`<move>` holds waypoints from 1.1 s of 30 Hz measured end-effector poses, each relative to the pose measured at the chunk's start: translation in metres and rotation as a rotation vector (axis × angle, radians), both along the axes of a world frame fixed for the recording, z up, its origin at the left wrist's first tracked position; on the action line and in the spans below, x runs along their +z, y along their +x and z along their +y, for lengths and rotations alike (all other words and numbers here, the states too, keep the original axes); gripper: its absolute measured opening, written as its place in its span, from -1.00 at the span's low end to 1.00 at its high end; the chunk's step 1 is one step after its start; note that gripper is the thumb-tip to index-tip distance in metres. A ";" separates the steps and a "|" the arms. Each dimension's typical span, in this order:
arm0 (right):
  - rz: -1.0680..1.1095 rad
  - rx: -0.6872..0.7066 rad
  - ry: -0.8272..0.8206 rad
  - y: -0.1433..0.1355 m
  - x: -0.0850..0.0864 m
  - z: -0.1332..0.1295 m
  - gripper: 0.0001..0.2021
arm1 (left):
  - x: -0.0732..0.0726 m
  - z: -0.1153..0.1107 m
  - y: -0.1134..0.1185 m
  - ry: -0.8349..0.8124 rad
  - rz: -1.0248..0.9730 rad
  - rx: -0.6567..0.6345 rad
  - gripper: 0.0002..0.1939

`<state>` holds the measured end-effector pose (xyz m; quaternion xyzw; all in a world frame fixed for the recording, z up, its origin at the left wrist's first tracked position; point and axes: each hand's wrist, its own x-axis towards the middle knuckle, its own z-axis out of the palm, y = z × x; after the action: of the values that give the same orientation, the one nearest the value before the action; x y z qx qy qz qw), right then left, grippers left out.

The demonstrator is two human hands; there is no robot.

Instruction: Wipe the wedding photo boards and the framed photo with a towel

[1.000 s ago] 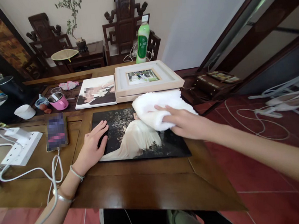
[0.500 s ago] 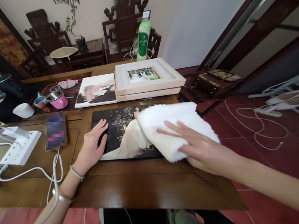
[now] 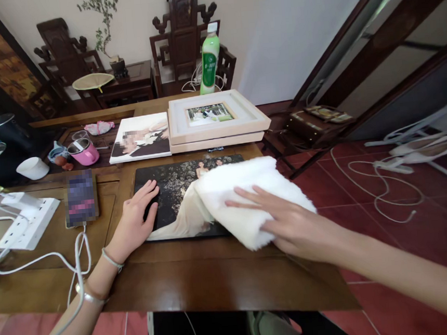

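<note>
A dark photo panel (image 3: 171,193) showing a person in a long pale gown lies flat on the wooden table. My left hand (image 3: 139,211) rests on its left edge, fingers stretched out and holding nothing. A fluffy white cloth (image 3: 225,188) covers the right part of the panel and overhangs its right and front edges. Spread over the cloth, my right hand (image 3: 278,217) presses it down and holds it. Part of that hand's grip at the cloth's near edge is hard to make out.
Behind the panel are a white photo board (image 3: 142,135) and stacked pale frames (image 3: 220,126), with a green bottle (image 3: 209,59) beyond. Leftward are a phone (image 3: 80,198), a power strip (image 3: 30,223) with cables, a pink mug (image 3: 85,151) and a white cup (image 3: 33,167).
My right hand and the cloth have shifted slightly left and towards me, uncovering a bit more of the panel's top edge. The whole view moved a little; my left hand stays on the panel.
</note>
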<state>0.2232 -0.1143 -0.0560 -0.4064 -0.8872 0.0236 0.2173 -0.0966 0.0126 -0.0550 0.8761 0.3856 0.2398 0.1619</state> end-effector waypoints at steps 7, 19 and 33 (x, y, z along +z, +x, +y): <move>-0.092 -0.152 -0.073 0.015 0.005 0.081 -0.51 | -0.003 0.002 -0.002 -0.009 -0.011 -0.013 -0.62; -0.094 -0.060 0.013 -0.022 0.004 0.034 -0.56 | -0.001 0.001 -0.001 -0.041 -0.018 -0.003 -0.60; -0.050 -0.047 0.080 -0.047 0.003 -0.009 -0.66 | 0.002 0.000 -0.001 -0.021 0.044 -0.004 -0.59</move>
<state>0.1760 -0.1230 -0.0528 -0.4185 -0.8828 -0.0273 0.2115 -0.0981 0.0128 -0.0531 0.8802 0.3899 0.2159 0.1632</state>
